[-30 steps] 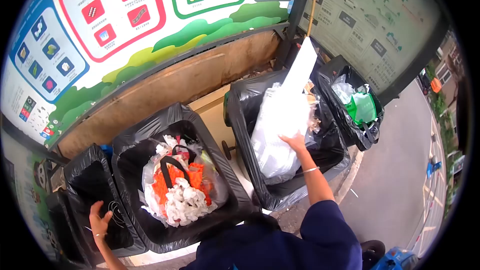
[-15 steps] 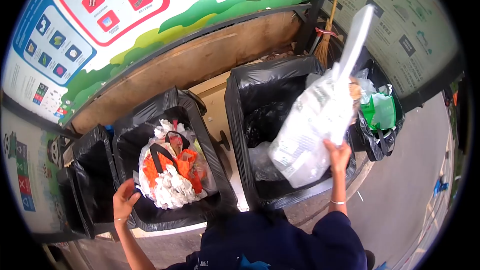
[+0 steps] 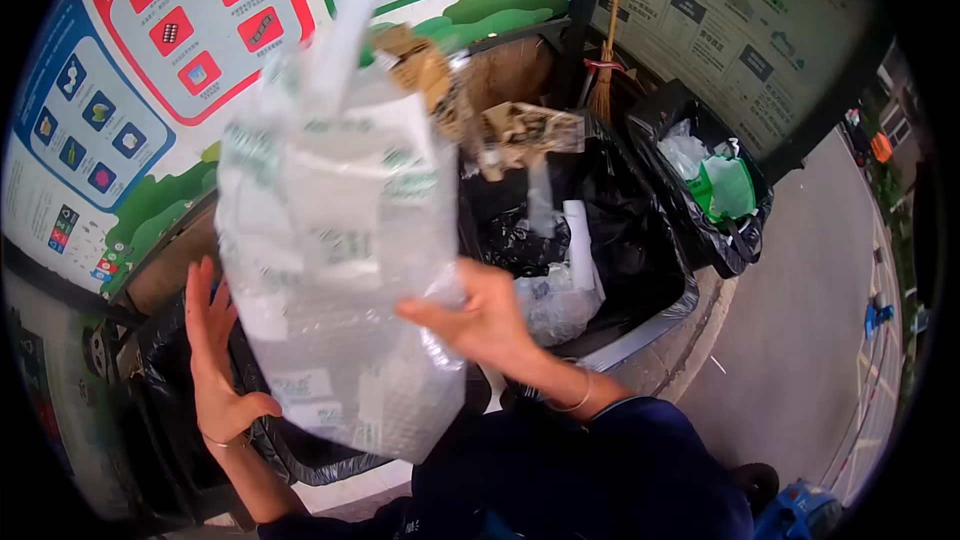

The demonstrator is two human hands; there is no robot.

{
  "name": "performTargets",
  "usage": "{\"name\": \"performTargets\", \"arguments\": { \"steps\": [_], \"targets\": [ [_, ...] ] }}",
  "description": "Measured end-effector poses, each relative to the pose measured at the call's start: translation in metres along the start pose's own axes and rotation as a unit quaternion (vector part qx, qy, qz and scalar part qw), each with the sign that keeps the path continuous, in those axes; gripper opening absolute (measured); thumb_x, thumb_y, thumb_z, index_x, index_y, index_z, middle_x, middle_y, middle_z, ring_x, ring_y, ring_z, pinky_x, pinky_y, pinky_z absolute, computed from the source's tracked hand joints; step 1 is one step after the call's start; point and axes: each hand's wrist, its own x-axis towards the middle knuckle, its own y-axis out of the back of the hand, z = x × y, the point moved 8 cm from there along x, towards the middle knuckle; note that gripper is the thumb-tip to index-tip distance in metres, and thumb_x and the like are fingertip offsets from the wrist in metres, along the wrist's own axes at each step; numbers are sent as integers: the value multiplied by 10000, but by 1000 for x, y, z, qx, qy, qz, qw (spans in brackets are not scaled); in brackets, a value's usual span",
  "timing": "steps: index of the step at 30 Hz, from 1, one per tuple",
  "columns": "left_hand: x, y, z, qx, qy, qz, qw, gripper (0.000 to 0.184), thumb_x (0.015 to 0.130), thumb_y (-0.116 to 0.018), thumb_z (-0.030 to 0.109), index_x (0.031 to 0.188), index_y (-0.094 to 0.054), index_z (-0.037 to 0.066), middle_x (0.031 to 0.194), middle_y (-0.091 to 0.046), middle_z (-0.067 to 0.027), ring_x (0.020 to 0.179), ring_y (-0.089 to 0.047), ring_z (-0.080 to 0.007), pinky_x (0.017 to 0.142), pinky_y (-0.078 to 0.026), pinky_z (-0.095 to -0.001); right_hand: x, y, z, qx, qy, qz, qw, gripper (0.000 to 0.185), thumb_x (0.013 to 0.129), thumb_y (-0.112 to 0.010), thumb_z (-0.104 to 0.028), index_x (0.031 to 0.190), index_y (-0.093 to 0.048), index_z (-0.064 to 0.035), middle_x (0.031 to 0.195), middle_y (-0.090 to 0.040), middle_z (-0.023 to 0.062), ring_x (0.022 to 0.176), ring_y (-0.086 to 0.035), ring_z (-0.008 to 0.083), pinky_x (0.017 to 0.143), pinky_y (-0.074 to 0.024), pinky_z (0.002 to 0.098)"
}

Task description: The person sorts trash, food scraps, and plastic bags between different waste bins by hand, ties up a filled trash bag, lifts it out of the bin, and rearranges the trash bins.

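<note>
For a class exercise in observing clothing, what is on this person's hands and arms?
The left hand and right hand are gloveless, each with a thin, pale, rounded bracelet at the wrist. Dark navy fabric sleeves leave both forearms uncovered.

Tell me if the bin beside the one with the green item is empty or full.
Neither: the bin holds crumpled clear plastic and a white strip low inside, with much bare black liner showing around them.
</note>
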Motion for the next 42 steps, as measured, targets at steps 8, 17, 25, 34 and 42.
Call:
{"name": "performTargets", "arguments": {
  "steps": [8, 17, 25, 34, 42],
  "targets": [
    [-73, 38, -116, 134, 149, -55, 978, 1377, 372, -930, 215, 1448, -102, -13, 1442, -298, -187, 1294, -363, -280, 1075, -299, -352, -74, -141, 128, -14, -143, -94, 985, 355, 763, -718, -240, 1003, -626, 3, 864, -668, 182, 787, -661, 271, 708, -499, 349],
    [-45, -37, -262, 340, 196, -201, 897, 1155, 490, -891, 299, 1391, -240, -20, 1346, -425, -215, 1229, -432, -364, 1017, -371, -362, -77, -126, 256, -82, -295, 29, 951, 330, 752, -683, -185, 1017, -627, 2, 899, -674, 195, 833, -666, 313, 737, -505, 377],
    [-69, -113, -335, 415, 75, -209, 882, 1021, 557, -826, 283, 1384, -289, 18, 1387, -403, -146, 1221, -416, -300, 961, -346, -431, -81, -117, 385, -242, -214, 73, 944, 428, 802, -636, -231, 1165, -577, -12, 1168, -598, 196, 1100, -567, 304, 922, -436, 393],
    [-103, -142, -395, 447, 14, -174, 877, 870, 601, -759, 194, 1345, -347, 7, 1399, -385, -155, 1212, -405, -308, 957, -332, -450, -110, -129, 486, -346, -388, 21, 854, 579, 866, -518, -363, 1363, -413, -86, 1403, -415, 149, 1316, -348, 323, 1086, -273, 401],
    [-109, -142, -379, 454, 58, -184, 870, 924, 601, -775, 247, 1369, -319, 13, 1415, -371, -145, 1233, -397, -302, 980, -312, -453, -102, -138, 362, -235, -424, 20, 875, 624, 786, -645, -417, 1260, -499, -38, 1370, -420, 183, 1314, -323, 357, 1005, -368, 447]
  ]
}}
